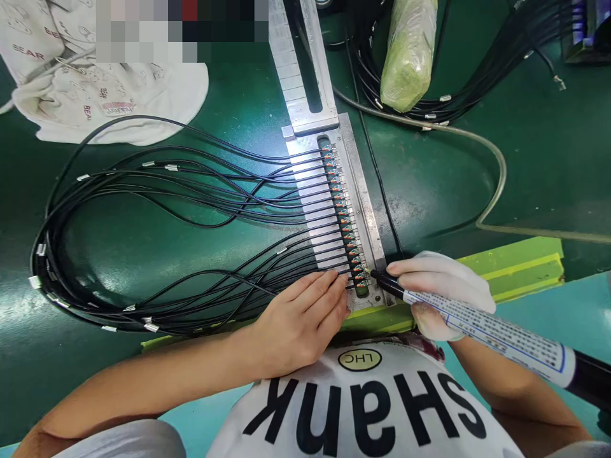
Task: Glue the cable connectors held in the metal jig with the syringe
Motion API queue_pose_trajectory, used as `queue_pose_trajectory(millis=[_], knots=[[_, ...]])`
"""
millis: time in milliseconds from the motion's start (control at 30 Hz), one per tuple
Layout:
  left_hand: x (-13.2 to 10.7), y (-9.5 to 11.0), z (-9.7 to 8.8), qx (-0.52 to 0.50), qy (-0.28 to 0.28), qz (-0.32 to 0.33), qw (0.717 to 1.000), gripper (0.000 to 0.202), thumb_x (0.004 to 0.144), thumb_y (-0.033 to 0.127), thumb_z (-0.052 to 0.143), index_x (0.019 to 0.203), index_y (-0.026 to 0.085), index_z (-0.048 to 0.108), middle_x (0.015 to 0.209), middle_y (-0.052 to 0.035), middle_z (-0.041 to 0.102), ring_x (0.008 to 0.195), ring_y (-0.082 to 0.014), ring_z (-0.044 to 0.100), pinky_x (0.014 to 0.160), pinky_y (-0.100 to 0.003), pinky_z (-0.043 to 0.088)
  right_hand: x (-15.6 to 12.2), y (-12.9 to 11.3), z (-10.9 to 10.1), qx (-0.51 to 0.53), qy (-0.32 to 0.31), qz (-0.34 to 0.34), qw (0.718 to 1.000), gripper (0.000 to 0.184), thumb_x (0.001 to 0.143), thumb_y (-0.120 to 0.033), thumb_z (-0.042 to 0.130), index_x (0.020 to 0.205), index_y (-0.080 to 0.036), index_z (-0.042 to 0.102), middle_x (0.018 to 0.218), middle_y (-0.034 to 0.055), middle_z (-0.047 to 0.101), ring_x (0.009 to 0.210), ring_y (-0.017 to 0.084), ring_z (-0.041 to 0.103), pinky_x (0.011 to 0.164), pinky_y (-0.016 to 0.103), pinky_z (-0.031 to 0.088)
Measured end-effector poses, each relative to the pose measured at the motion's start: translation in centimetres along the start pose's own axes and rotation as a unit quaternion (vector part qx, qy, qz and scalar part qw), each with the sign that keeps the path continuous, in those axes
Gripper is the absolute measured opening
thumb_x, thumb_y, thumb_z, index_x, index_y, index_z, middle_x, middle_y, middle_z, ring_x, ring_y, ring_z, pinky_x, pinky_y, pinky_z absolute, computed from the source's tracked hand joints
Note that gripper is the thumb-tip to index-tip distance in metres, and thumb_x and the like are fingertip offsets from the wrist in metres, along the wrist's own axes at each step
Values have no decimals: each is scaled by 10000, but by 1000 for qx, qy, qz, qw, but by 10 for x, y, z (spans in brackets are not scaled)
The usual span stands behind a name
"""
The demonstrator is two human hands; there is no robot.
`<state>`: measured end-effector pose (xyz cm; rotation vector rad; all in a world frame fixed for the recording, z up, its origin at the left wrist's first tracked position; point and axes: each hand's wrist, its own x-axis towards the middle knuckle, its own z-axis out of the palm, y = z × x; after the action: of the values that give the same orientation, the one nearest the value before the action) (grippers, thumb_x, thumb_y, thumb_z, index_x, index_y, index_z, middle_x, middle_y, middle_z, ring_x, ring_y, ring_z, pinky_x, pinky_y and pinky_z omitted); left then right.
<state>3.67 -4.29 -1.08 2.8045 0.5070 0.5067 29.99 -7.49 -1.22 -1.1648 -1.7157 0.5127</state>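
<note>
A metal fixture (370,210) lies on the green mat and holds a row of several black cables (200,184), whose coloured wire ends sit in its slot (344,216). My left hand (300,321) lies flat with fingers stretched out, pressing the nearest cables against the fixture's near end. My right hand (442,292), in a white glove, grips a marker pen (482,327) with a white printed barrel. The pen's black tip touches the nearest wire ends at the slot's bottom.
The cables loop out left across the green mat (548,159). A white printed cloth (109,83) lies at top left. A green wrapped roll (410,51) and another cable bundle (477,76) lie at top right. A yellow-green strip (520,267) runs under the fixture's near end.
</note>
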Motion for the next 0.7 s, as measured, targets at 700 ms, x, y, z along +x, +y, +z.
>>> queue_pose_trajectory(millis=[700], knots=[[5, -2, -1, -15, 10, 2, 1000, 250, 873, 168, 731, 1090, 49, 700, 1224, -163, 711, 1145, -305, 680, 971, -420, 583, -1, 1, -1, 10, -22, -31, 999, 185, 731, -186, 641, 898, -206, 718, 923, 76, 783, 700, 221, 741, 598, 368, 612]])
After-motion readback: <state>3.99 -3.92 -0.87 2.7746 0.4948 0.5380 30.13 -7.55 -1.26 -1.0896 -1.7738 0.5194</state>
